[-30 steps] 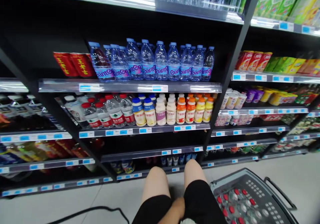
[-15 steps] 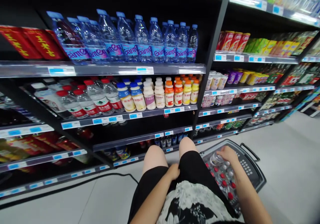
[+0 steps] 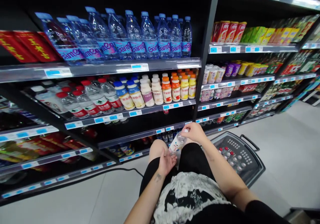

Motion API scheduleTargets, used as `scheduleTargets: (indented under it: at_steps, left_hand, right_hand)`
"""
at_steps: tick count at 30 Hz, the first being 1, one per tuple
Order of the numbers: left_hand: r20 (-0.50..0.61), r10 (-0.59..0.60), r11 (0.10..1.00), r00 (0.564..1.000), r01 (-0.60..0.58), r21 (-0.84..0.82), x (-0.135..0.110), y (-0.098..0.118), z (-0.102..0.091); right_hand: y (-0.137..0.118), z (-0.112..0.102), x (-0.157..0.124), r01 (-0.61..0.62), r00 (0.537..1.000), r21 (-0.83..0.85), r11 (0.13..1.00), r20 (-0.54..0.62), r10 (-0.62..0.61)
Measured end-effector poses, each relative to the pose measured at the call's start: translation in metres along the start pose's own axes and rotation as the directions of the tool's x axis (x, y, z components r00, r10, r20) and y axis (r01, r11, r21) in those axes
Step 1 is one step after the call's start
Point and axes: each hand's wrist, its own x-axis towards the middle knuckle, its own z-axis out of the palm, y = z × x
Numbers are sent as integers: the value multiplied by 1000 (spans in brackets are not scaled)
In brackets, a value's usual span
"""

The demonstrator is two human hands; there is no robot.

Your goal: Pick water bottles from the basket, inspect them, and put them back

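A clear plastic water bottle (image 3: 176, 142) with a whitish label hangs tilted between my knees, its cap end up. My right hand (image 3: 194, 132) grips it near the cap. Just under the bottle's lower end, my left hand (image 3: 167, 162) is open, palm up with fingers apart; whether it touches the bottle I cannot tell. To my right on the floor stands a dark grey shopping basket (image 3: 260, 170) holding several water bottles (image 3: 231, 153), some with red caps and some with clear or white ones.
Ahead is a shelf (image 3: 150, 108) with red-capped water bottles (image 3: 97, 97) and yogurt drinks (image 3: 158, 92). Above stand blue-capped bottles (image 3: 147, 37); red cartons (image 3: 32, 45) are at far left. A black cable (image 3: 120, 170) runs along the floor.
My right hand has come from the basket to between my knees, bringing a water bottle. My left hand has turned palm up and opened beneath it.
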Motion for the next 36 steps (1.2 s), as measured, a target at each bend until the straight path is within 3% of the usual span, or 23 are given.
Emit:
scheduleTargets:
  at_steps: [3, 6, 9, 12, 14, 16, 17, 18, 19, 23, 26, 31, 36]
  left_hand:
    - [28, -97, 993, 995, 95, 63, -2, 1, -6]
    - [100, -174, 980, 980, 163, 111, 1, -1, -5]
    - [194, -116, 991, 974, 100, 91, -2, -1, -1]
    - [287, -102, 991, 953, 73, 113, -9, 2, 2]
    - [318, -206, 968, 925, 145, 207, -11, 3, 1]
    - [305, -289, 937, 908, 202, 286, -10, 2, -4]
    - [292, -298, 931, 909, 208, 301, -9, 2, -7]
    - [279, -285, 933, 917, 199, 300, -8, 2, -10]
    - [270, -256, 943, 928, 177, 283, -7, 1, -13]
    - [283, -155, 972, 947, 95, 215, -7, -1, -16]
    - [290, -200, 952, 936, 115, 282, -9, -5, -10]
    - [233, -267, 923, 935, 179, 339, -6, -14, -1]
    - [122, -274, 913, 954, 219, 344, 3, -21, 2]
  right_hand:
    - [-16, 12, 1, 94, 995, -14, 996, 32, -93]
    - [-37, 9, -6, 236, 968, -24, 972, 100, -232]
    - [-56, -4, -12, 353, 916, 54, 934, 181, -357]
    - [-62, -6, -3, 381, 871, 214, 899, 242, -427]
    - [-53, 7, 11, 310, 864, 351, 884, 284, -416]
    - [-33, 31, 27, 138, 906, 476, 869, 294, -305]
    - [-21, 46, 35, 20, 943, 523, 852, 272, -189]
    - [-7, 60, 41, -113, 975, 585, 803, 219, -22]
    - [6, 73, 45, -164, 982, 613, 773, 179, 67]
    - [57, 106, 42, -316, 946, 694, 646, 182, 268]
    - [81, 120, 25, -407, 911, 752, 518, 298, 284]
    - [97, 151, -9, -523, 850, 812, 258, 478, 220]
    - [111, 167, -20, -565, 821, 821, 78, 551, 145]
